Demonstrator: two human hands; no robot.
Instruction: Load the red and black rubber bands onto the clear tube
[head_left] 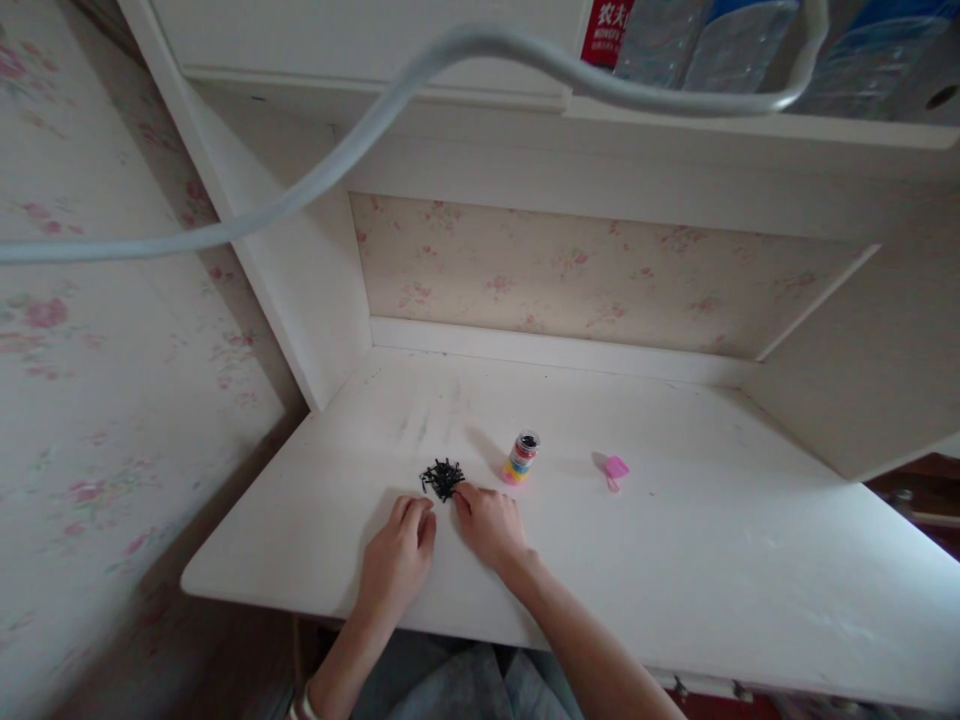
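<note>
A heap of small, thin black pieces [442, 479] lies on the white desk; their exact kind is too small to tell. My right hand [489, 522] reaches the heap's right edge, its thumb and forefinger pinched together at the pieces. Just below the heap, my left hand [397, 548] rests on the desk with fingers curled in toward the thumb; whatever it may hold is hidden. Upright to the right of the heap stands a small clear jar [521, 458] with a colourful label, its top open and something dark inside. Farther right lies a pink cap [616, 467] with a loop.
The white desk [720, 540] has a panel on each side and a shelf overhead. Plastic bottles [739, 45] stand on that shelf. A pale curved tube [315, 180] crosses the upper view in front of the shelf. Flowered wallpaper [112, 400] covers the left wall.
</note>
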